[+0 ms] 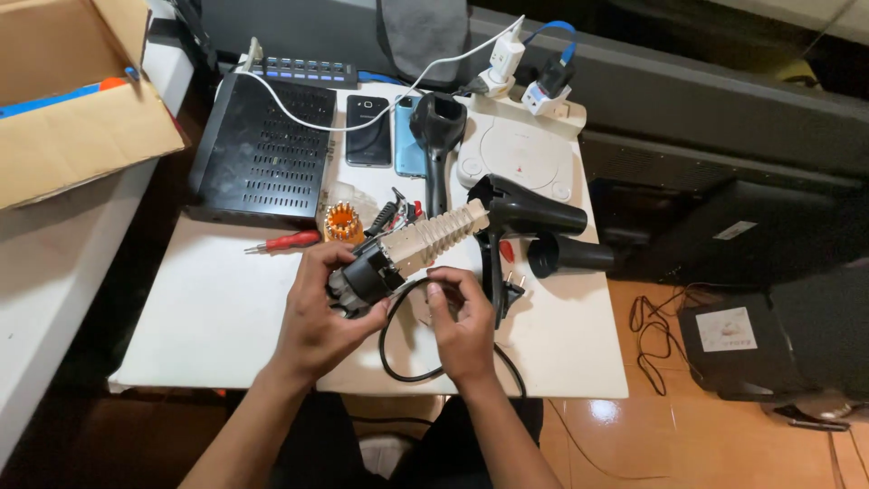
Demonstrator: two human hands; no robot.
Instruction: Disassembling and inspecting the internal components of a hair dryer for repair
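A: What is the left hand (312, 317) doing?

B: It is wrapped tight around the motor end of the hair dryer insides (407, 249), lifted a bit over the middle of the white table (217, 308).

A: And the right hand (463, 319)?

B: Its fingers pinch the black cord (387, 349), which loops down to the table's near edge.

A: What lies close by?

B: The black hair dryer shell (525, 213) sits just right of the insides. A red screwdriver (285, 242) lies to the left, near the black box (258, 149) at the far left corner.
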